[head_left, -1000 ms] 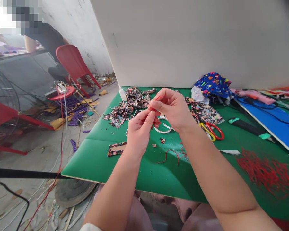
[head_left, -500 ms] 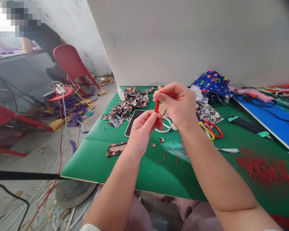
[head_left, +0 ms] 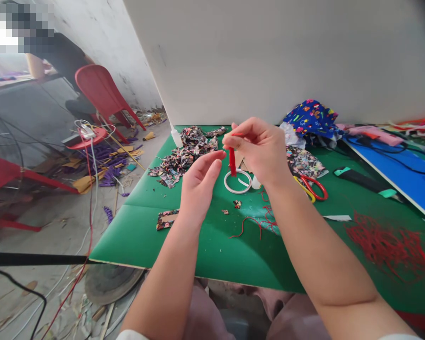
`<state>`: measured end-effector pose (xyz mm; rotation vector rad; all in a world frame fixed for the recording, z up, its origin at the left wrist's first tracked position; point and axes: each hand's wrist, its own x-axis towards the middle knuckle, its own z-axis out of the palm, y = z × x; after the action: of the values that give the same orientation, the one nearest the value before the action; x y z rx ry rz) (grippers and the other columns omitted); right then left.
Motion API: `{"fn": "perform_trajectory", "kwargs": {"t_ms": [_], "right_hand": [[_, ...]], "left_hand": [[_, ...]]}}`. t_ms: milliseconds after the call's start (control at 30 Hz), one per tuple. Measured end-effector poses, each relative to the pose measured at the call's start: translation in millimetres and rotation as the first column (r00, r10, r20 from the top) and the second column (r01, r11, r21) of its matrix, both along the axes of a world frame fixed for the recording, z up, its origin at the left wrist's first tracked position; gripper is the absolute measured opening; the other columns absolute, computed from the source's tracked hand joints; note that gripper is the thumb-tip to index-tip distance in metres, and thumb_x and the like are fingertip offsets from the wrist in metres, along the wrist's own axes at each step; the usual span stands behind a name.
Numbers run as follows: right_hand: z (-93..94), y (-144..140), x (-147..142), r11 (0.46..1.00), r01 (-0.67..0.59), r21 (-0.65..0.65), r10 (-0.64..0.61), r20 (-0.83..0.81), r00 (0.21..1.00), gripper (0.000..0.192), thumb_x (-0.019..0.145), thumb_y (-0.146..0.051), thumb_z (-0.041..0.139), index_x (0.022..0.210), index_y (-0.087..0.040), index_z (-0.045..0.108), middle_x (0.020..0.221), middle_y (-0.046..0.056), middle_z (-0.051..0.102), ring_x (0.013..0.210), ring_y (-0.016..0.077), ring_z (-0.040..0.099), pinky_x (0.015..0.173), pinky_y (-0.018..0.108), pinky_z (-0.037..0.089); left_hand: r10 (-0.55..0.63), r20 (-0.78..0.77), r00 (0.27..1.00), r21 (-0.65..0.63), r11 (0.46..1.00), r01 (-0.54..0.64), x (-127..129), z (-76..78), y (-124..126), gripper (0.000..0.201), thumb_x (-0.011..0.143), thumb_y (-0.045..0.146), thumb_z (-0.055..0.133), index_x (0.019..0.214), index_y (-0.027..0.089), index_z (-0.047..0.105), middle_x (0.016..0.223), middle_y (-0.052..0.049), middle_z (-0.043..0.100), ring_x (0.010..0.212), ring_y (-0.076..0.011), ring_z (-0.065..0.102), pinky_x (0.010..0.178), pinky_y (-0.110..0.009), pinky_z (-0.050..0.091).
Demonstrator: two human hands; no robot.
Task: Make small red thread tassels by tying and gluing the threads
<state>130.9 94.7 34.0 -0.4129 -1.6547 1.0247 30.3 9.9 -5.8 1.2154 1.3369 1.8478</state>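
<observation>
A person's two bare hands are raised over a green table [head_left: 156, 236]. The right hand [head_left: 260, 151] pinches a short bundle of red cord [head_left: 232, 162] between thumb and fingertips, so the bundle hangs straight down above a white ring [head_left: 237, 182] lying on the table. The left hand [head_left: 198, 186] is just beside the cord, palm turned toward it, fingers loosely spread and holding nothing. Behind the hands lies a heap of patterned fabric scraps [head_left: 184, 158], with a small white bottle [head_left: 177, 138] at the table's far edge. To the right are scissors with red and yellow handles [head_left: 313, 188], a blue printed cloth [head_left: 311, 118] and a tangle of red threads [head_left: 386, 245]. A loose red string [head_left: 255, 224] lies under the right wrist. Off to the left a red plastic chair [head_left: 99, 92] stands on a littered floor.
</observation>
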Motion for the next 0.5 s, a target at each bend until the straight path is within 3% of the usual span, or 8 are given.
{"fn": "perform_trajectory", "kwargs": {"t_ms": [67,200,500], "right_hand": [[0.0,-4.4,-2.9,0.999,-0.041,0.006,0.041,0.037,0.998,0.015,0.074,-0.033,0.066,0.066,-0.021,0.060,0.066,-0.004,0.061,0.064,0.0084,0.056,0.071,0.028,0.051],[-1.4,-8.5,-7.2,0.993,-0.115,0.006,0.114,0.082,0.990,0.014,0.072,-0.028,0.067,0.064,-0.019,0.061,0.064,-0.003,0.060,0.061,0.0079,0.051,0.068,0.028,0.050],[-2.9,0.2,-3.4,0.996,-0.087,-0.003,0.087,0.016,0.996,0.013,0.072,-0.030,0.067,0.066,-0.020,0.061,0.066,-0.004,0.059,0.062,0.0075,0.053,0.068,0.027,0.049]], "left_hand": [[-0.031,0.057,0.998,0.061,0.998,0.027,2.5,1.3,-1.8,0.036,0.075,0.033,0.064,0.110,0.025,0.061,0.101,-0.004,0.069,0.091,-0.0157,0.065,0.081,-0.029,0.052],[-0.002,0.100,0.995,0.016,1.000,0.001,7.0,6.2,-6.4,0.056,0.069,0.027,0.071,0.122,0.028,0.052,0.085,-0.002,0.071,0.073,-0.0153,0.068,0.065,-0.026,0.056],[-0.081,0.144,0.986,-0.035,0.996,0.087,6.6,2.9,-4.3,0.052,0.070,0.022,0.069,0.119,0.025,0.052,0.081,-0.002,0.071,0.065,-0.0148,0.069,0.055,-0.022,0.056]]}}
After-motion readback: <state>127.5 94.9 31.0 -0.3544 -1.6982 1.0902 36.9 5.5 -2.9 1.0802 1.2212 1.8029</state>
